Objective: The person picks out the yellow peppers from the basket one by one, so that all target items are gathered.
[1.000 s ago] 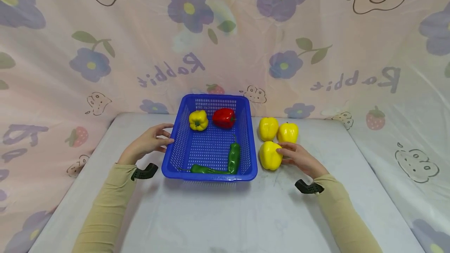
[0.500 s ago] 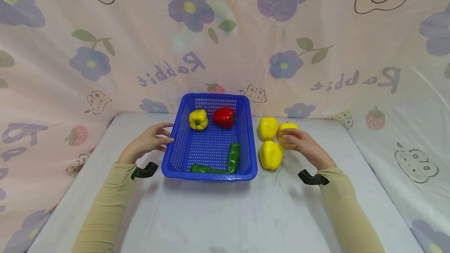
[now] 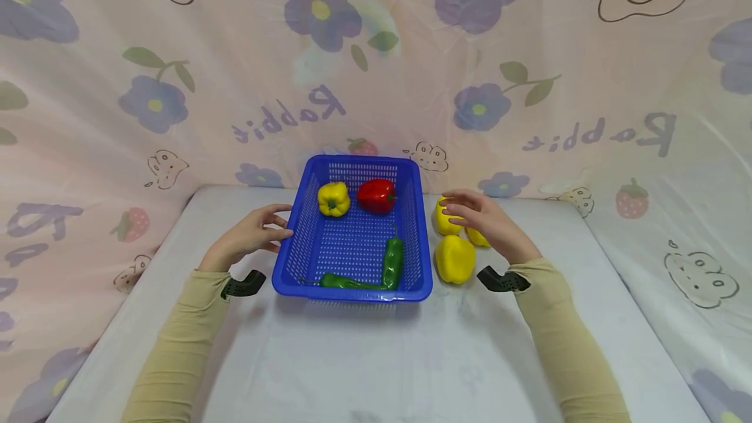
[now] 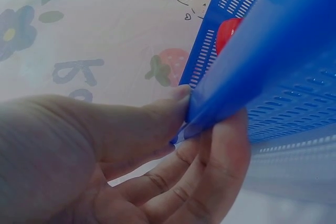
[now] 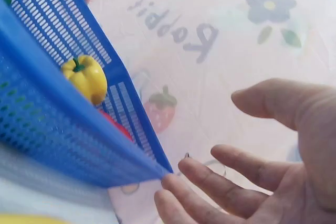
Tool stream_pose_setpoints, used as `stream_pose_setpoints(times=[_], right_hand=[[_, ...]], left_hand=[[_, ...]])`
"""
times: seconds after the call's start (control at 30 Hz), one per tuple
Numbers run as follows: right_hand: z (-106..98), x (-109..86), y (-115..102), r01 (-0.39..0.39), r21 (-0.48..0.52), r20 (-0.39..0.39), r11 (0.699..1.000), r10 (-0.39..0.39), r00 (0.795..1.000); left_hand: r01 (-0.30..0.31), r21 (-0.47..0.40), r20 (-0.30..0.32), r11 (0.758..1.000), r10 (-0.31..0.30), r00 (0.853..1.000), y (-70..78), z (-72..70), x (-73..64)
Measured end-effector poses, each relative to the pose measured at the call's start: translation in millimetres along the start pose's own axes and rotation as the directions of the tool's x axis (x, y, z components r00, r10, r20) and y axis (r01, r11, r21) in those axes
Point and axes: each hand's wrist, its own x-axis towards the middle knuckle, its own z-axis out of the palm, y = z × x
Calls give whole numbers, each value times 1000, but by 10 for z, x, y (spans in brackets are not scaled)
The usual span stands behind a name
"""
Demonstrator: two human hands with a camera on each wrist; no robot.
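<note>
My left hand [image 3: 249, 237] pinches the left rim of a blue plastic basket [image 3: 352, 294], thumb on one side and fingers on the other in the left wrist view. Inside lie a yellow bell pepper [image 3: 333, 201], a red bell pepper [image 3: 376, 196] and two long green peppers [image 3: 393, 263] near the front right. Right of the basket, my right hand [image 3: 493, 224] hovers with spread fingers and holds nothing. It partly covers two yellow bell peppers [image 3: 445, 223]; a third yellow pepper [image 3: 455, 260] sits in front of them.
The basket stands toward the back of a white-covered table [image 3: 364, 358]. A patterned curtain [image 3: 399, 103] rises right behind it and along both sides. Each wrist wears a black strap mount [image 3: 243, 284].
My right hand has left the front yellow pepper, passed over the right one, then moved left and back over the rear one. The left hand keeps its place on the basket.
</note>
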Motion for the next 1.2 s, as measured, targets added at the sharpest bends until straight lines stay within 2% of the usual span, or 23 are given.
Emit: stream_pose_setpoints(times=[0.33,0.5,0.63,0.8,1.07,1.2], right_hand=[[255,204,-254,79,7,82,997,-79,994],[395,374,-322,111,-66,111,992,-104,988],[514,520,-347,166,-69,155,984,-154,976],[670,626,-397,146,-43,164,988,-138,977],[873,874,-372,167,-152,154,974,-144,978],[964,976,-320,184,-197,179,963,-150,972]], left_hand=[[-5,-9,1,1000,5,1000,15,9,2],[-3,-16,2,1000,3,1000,23,19,18],[5,-6,-1,1000,-5,1000,23,10,12],[-5,-11,8,1000,5,1000,30,-11,-3],[-12,1,9,1000,12,1000,28,-27,4],[-4,0,9,1000,4,1000,5,-8,20]])
